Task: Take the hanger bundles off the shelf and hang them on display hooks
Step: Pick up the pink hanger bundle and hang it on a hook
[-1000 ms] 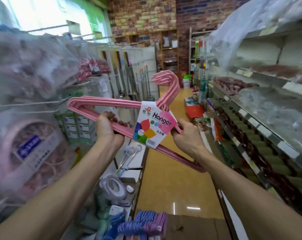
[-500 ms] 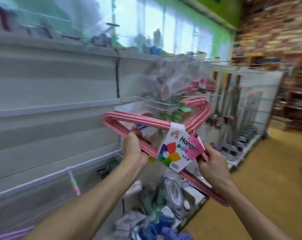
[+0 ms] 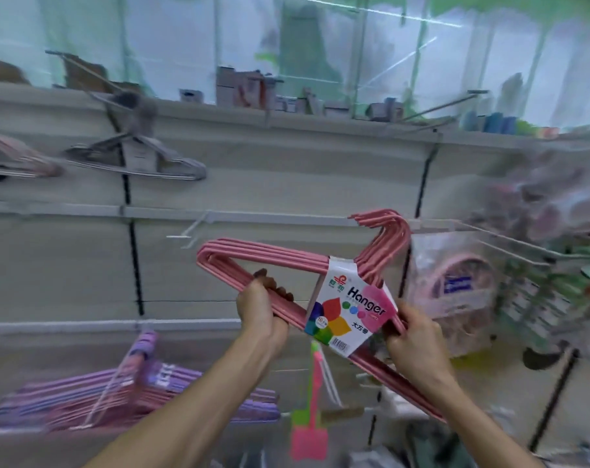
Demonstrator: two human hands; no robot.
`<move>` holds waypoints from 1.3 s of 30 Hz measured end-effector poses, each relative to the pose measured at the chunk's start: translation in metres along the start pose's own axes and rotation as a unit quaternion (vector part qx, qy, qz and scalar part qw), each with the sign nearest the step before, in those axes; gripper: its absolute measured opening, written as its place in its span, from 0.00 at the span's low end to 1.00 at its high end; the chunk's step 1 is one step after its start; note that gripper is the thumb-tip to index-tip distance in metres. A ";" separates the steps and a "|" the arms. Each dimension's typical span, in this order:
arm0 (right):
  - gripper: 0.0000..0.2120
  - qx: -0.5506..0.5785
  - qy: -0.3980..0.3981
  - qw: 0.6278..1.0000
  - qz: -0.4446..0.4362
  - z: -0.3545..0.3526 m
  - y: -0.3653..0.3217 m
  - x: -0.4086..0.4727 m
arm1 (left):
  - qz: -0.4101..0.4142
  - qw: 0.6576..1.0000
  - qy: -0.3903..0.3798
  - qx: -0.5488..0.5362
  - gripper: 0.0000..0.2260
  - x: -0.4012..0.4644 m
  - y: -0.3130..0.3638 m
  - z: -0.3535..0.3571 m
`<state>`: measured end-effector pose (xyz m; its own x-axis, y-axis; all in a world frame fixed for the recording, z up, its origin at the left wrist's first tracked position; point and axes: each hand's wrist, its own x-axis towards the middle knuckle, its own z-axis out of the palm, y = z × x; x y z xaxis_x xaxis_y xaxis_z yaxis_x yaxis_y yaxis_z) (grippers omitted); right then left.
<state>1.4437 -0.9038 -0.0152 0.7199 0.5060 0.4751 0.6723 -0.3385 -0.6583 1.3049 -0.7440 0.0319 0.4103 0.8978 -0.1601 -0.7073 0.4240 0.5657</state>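
at centre, both hands, left hand (image 3: 258,310) and right hand (image 3: 413,337), grip the pink hanger bundle (image 3: 287,265), now swung round from the aisle to face a bare display hook (image 3: 194,228) at eleven o'clock.

Pink hanger bundle (image 3: 270,256), banded by a white "Hanger" label (image 3: 349,310), is being held tilted before a grey shelf wall (image 3: 287,184), its hooks pointing up and right. The left hand (image 3: 258,307) is gripping the lower bar left of the label, while the right hand (image 3: 413,337) is gripping it just right of the label. A bare display hook (image 3: 192,228) is jutting out behind the bundle, a grey hanger bundle (image 3: 134,160) is hanging upper left, and purple and pink hanger bundles (image 3: 118,396) are lying lower left.
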 end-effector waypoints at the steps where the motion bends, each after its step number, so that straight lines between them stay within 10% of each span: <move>1: 0.22 0.003 -0.005 1.000 -0.009 0.013 -0.011 0.001 | 0.011 1.000 0.008 -0.005 0.11 0.005 0.013 -0.009; 17: 0.27 -0.012 -0.115 0.989 -0.090 0.180 -0.139 0.030 | -0.011 0.998 0.002 -0.063 0.07 0.101 0.156 -0.144; 39: 0.33 -0.121 -0.149 0.970 -0.151 0.259 -0.143 0.129 | -0.067 0.987 0.029 -0.145 0.08 0.236 0.134 -0.159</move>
<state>1.3960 -0.5850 -0.0110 0.4260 0.8056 0.4116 0.8916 -0.2968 -0.3420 1.2152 -0.4565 -0.0591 0.4831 0.8335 -0.2683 -0.7879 0.5475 0.2819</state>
